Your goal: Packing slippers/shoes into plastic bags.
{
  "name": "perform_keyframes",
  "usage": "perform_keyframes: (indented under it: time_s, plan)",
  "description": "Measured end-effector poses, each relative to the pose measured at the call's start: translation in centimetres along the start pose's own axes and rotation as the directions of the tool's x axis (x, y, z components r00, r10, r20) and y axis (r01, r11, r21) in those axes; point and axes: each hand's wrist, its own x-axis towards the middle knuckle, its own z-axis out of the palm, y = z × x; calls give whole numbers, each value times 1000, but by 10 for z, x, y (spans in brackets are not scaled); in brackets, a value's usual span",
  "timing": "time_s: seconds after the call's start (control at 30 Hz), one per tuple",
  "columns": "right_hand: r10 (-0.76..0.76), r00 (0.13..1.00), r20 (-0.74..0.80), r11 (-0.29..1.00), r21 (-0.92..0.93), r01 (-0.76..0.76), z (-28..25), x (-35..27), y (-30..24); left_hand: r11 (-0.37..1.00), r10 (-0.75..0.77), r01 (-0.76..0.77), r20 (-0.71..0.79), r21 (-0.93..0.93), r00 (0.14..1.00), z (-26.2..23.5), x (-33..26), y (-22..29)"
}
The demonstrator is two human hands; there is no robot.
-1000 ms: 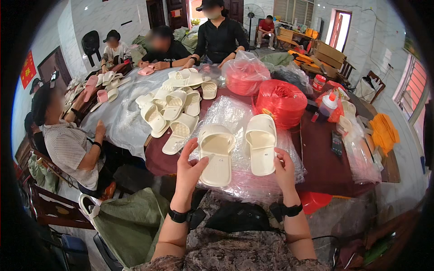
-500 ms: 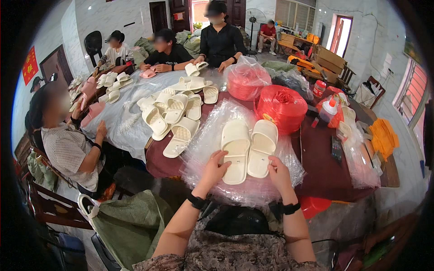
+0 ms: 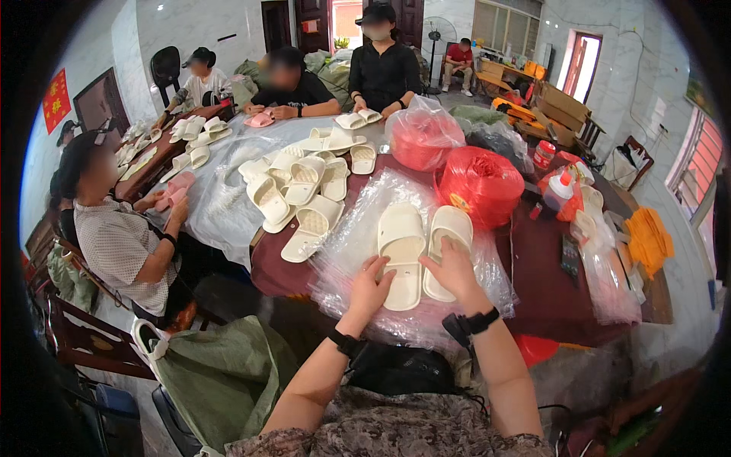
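In front of me a pair of cream slippers lies side by side, toes pointing away, on a stack of clear plastic bags. My left hand is beside the left slipper, its fingers apart and the fingertips touching the slipper's outer edge. Over the right slipper reaches my right hand, fingers spread on its footbed and thumb near its inner edge. The right hand covers part of that footbed. Beyond them to the left is a pile of loose cream slippers.
Two red rolls of plastic twine stand behind the bags. To the right are a bottle with a red cap, a dark phone-like device and orange cloth. Co-workers sit and stand around the table; one holds a pink slipper.
My right hand has moved from the right slipper's outer edge inward over its footbed. The left hand stays by the left slipper. The co-worker at left has brought pink slippers together.
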Motion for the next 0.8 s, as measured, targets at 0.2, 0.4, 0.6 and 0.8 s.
perform_keyframes:
  time_s: [0.2, 0.4, 0.6, 0.8]
  plan:
    - [43, 995, 93, 986, -164, -27, 32, 31, 11, 997, -50, 55, 68, -63, 996, -5, 0, 6]
    - [101, 992, -76, 993, -61, -105, 26, 17, 20, 996, -50, 60, 154, -62, 987, -13, -9, 3]
    - [221, 974, -45, 975, -3, -221, 5, -30, 17, 885, 310, -397, 329, 244, 892, -28, -17, 15]
    - [92, 991, -100, 993, -64, -98, 6, -35, 27, 745, 389, -574, 476, 340, 788, -42, 9, 44]
